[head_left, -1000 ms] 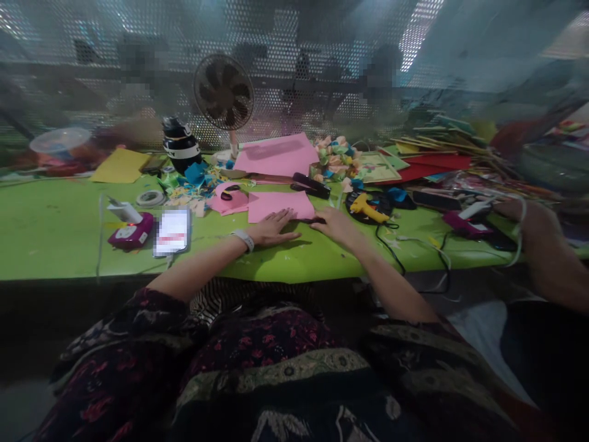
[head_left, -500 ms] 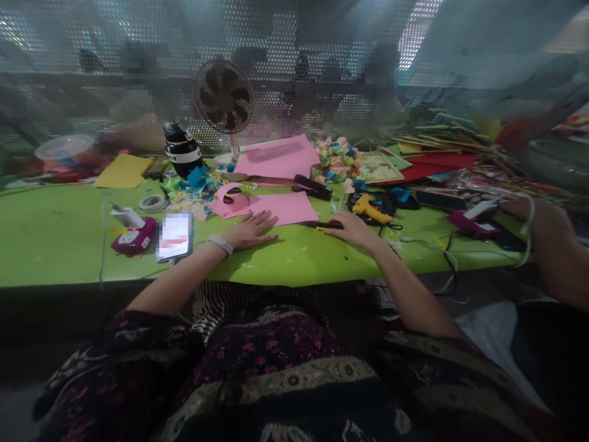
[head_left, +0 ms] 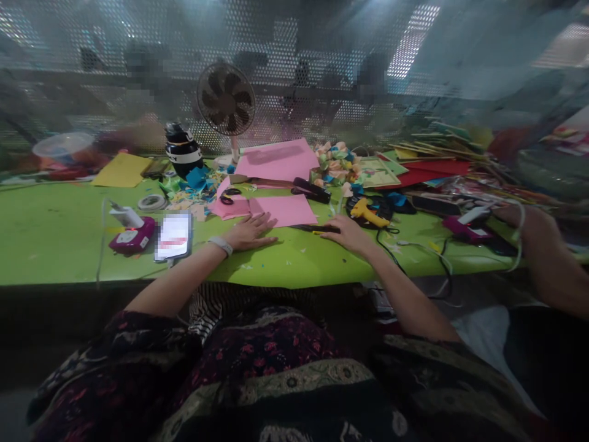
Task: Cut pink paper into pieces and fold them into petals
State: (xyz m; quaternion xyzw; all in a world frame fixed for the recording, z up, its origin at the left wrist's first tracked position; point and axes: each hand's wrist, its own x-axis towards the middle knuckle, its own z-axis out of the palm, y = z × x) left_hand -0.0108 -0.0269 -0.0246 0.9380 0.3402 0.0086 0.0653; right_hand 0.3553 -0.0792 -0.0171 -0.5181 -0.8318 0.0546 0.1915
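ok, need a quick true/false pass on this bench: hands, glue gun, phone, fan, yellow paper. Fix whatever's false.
1. The left hand touches the nearest pink sheet. True.
2. The glue gun is yellow. True.
3. The right hand is on the glue gun. False: it is at a dark, thin tool.
4. The phone lies right of the purple adapter. True.
5. The fan stands nearer the person than the phone. False: it is farther back.
6. The yellow paper lies under the phone. False: it lies apart, farther back.
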